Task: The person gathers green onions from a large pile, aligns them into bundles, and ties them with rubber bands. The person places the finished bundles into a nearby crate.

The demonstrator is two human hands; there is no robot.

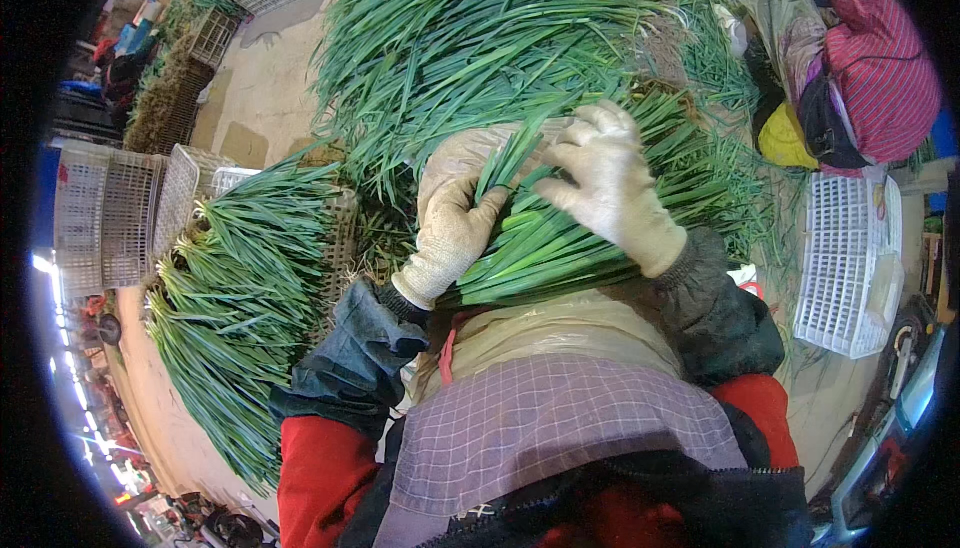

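Note:
My left hand (454, 236), in a pale work glove, pinches a small bunch of long green leaves (512, 150) between thumb and fingers. Close on its right, my right hand (600, 176) wears a similar glove. Its fingers are spread and curved, and I see nothing held in it. Beneath both hands a thick layer of green garlic-like leaves (540, 248) lies across my lap, over a clear plastic sheet (570, 323). Just beyond is a large heap of the same leafy plants (465, 45), with pale stalks and roots towards the right.
On the left, tidy bundles of leafy plants (255, 248) rest against a plastic crate (341, 225). More crates (112, 210) stand behind them. A white crate (844, 270) is at the right, below a person in a red striped top (881, 75). Loose leaves litter the floor there.

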